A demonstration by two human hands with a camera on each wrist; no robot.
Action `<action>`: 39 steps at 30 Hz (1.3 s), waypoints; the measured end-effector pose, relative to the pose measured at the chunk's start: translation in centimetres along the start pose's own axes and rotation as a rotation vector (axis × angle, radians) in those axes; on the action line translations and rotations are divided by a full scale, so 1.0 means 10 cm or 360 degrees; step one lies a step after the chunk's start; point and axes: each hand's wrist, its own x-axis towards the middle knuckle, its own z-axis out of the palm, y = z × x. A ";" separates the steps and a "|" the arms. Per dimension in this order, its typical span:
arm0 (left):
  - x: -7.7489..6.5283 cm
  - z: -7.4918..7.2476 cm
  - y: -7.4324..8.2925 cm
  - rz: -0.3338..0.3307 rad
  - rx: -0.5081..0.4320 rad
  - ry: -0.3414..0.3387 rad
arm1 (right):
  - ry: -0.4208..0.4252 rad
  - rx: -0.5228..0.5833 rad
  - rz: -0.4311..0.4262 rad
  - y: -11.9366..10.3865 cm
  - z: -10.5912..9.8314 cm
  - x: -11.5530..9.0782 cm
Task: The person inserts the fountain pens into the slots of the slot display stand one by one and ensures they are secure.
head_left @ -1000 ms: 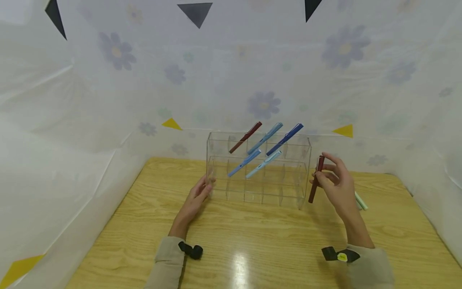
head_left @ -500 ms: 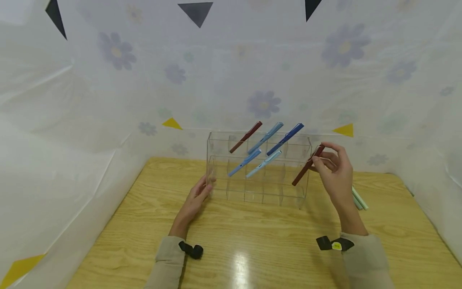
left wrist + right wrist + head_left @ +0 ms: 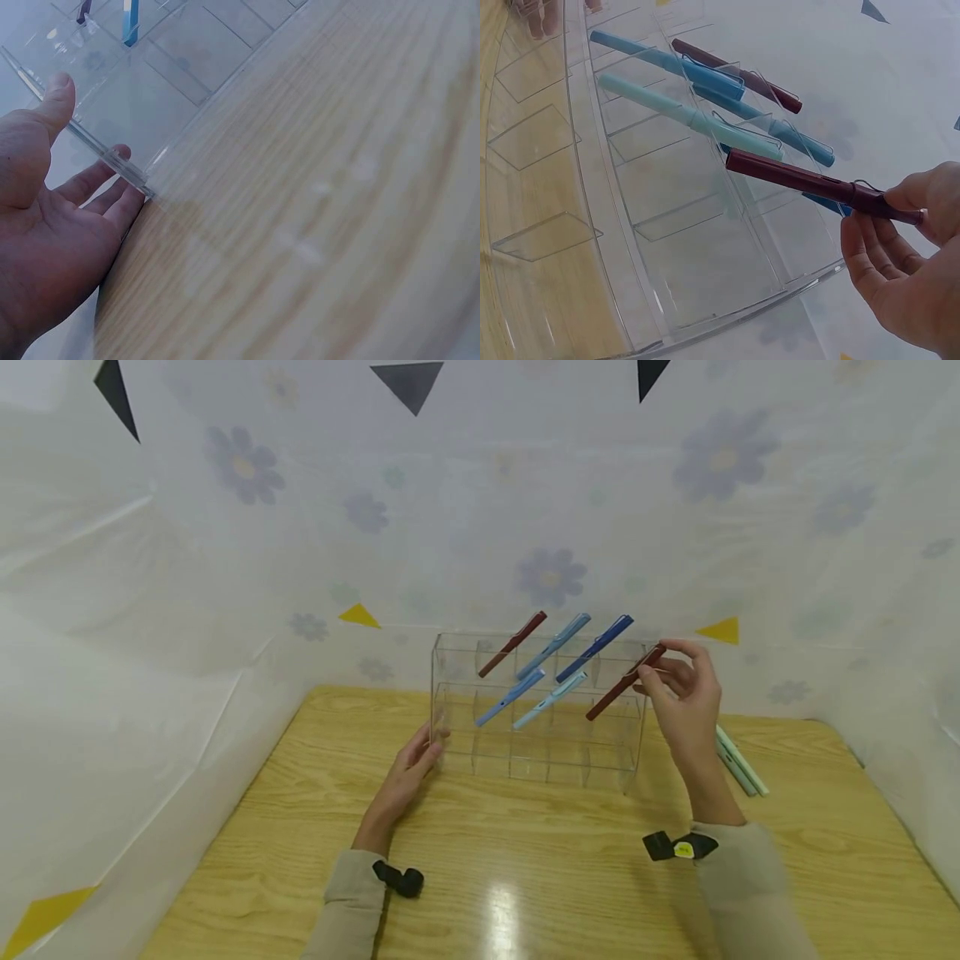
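Right hand [image 3: 688, 700] pinched slim dark-red pen [image 3: 617, 692], my left hand [image 3: 403, 774] gripped clear plastic rack [image 3: 529, 767]; seemingly loading, lowering was due.

You have bare table [image 3: 570, 852] in front of the clear rack [image 3: 528, 768]. Your left hand [image 3: 401, 777] blocks its left end; your right hand [image 3: 686, 706] and the dark red pen [image 3: 615, 695] stand at its right end. In the middle tier the pale blue pen [image 3: 550, 700] bars you, but right of it you find room between upright dividers [image 3: 679, 217].
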 end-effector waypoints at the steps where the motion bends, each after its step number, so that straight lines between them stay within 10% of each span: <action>1: 0.00 0.00 0.00 -0.0001 0.0000 0.0001 | 0.0005 0.0007 0.0004 0.00 0.01 0.00; 39: 0.02 -0.01 -0.04 0.0000 0.0042 0.0014 | -0.0128 -0.0096 0.0064 0.05 0.36 -0.17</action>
